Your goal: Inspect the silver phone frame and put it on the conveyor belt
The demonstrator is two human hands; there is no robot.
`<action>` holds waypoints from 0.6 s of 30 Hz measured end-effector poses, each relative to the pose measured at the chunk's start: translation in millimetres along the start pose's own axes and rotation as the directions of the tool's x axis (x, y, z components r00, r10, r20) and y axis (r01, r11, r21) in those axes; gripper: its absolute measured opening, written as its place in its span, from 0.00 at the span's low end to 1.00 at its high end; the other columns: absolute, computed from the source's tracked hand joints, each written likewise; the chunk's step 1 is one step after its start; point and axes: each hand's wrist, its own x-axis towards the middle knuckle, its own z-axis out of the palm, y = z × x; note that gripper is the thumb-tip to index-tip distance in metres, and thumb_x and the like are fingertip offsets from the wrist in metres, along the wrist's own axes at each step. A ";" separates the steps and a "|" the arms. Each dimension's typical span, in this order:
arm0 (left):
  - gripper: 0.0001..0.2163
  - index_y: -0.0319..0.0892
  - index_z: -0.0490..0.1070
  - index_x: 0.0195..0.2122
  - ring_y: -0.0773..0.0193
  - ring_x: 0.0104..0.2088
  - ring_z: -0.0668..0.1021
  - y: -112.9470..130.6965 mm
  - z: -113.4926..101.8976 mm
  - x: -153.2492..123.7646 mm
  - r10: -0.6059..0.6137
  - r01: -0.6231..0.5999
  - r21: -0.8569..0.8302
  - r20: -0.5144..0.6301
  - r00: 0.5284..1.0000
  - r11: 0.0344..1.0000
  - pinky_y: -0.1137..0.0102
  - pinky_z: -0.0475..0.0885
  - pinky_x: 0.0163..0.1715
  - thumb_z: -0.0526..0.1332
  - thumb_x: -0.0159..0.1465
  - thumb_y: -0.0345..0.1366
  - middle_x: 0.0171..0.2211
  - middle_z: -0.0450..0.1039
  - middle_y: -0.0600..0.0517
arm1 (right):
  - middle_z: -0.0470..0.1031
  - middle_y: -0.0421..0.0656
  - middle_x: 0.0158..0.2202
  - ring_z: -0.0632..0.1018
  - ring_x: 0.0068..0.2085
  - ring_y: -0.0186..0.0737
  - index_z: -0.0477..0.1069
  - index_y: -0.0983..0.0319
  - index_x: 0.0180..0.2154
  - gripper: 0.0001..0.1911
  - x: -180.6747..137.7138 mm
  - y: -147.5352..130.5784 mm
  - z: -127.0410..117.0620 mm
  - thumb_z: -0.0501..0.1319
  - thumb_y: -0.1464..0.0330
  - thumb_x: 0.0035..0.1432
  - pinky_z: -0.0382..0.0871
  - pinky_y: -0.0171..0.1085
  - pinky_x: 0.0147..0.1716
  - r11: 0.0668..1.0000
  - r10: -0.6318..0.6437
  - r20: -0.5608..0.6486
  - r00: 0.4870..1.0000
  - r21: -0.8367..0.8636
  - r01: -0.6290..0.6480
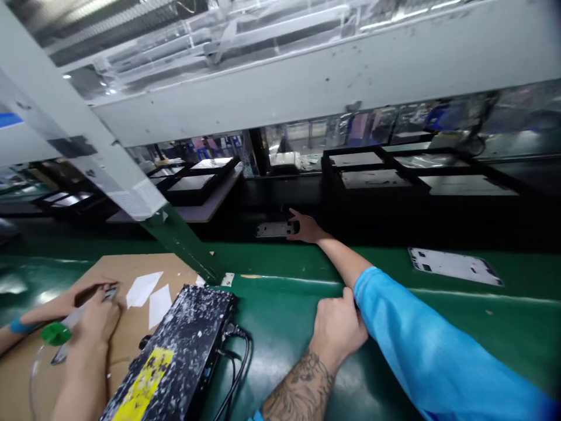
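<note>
My right hand (305, 228) reaches far across the green belt (284, 304) in a blue sleeve (421, 345). Its fingers close on the right end of a flat grey metal plate (272, 229) lying at the belt's far edge. My left hand (337, 327), with a tattooed forearm, rests on the belt close to me. Its fingers are curled and it presses against the cuff of the blue sleeve, with nothing seen inside it.
A second pale plate (456, 266) lies on the belt at right. A speckled black box (175, 356) with a yellow label and cables sits near left. A co-worker's hands (90, 313) hold a green-capped tool (55, 333) over cardboard (118, 266). Black trays (377, 178) stand behind.
</note>
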 end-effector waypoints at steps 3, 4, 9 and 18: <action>0.09 0.43 0.69 0.42 0.51 0.36 0.80 1.5 -1.6 -2.4 0.064 -0.065 0.062 0.004 0.998 0.996 0.63 0.70 0.36 0.55 0.64 0.39 0.35 0.78 0.46 | 0.75 0.48 0.52 0.74 0.55 0.50 0.47 0.62 0.72 0.61 -26.1 -8.8 -8.4 0.78 0.64 0.43 0.65 0.44 0.58 0.998 0.048 -0.057 0.997 0.047 -0.046; 0.08 0.44 0.70 0.41 0.53 0.36 0.81 2.0 -1.6 -4.3 0.090 -0.090 0.082 0.005 0.996 0.993 0.64 0.69 0.36 0.55 0.65 0.39 0.35 0.78 0.48 | 0.76 0.47 0.51 0.76 0.52 0.48 0.48 0.62 0.71 0.61 -41.8 -11.4 -14.9 0.78 0.64 0.43 0.68 0.41 0.55 0.996 0.079 -0.082 0.993 0.058 -0.074; 0.07 0.47 0.71 0.36 0.57 0.35 0.80 5.4 0.6 -11.2 0.140 -0.136 0.226 -0.001 0.990 0.965 0.68 0.65 0.32 0.56 0.67 0.40 0.32 0.78 0.52 | 0.76 0.43 0.48 0.77 0.49 0.45 0.54 0.60 0.68 0.58 -186.6 -5.7 -86.2 0.78 0.64 0.38 0.67 0.41 0.55 0.993 0.121 -0.254 0.960 0.015 -0.121; 0.15 0.48 0.71 0.35 0.52 0.37 0.80 16.9 0.5 -16.8 0.072 -0.108 0.379 0.109 0.991 0.919 0.67 0.58 0.29 0.50 0.70 0.49 0.30 0.76 0.51 | 0.74 0.48 0.51 0.74 0.53 0.53 0.54 0.61 0.66 0.52 -556.7 -39.4 -171.3 0.73 0.62 0.43 0.62 0.51 0.59 0.805 0.386 -0.603 0.698 -0.150 -0.575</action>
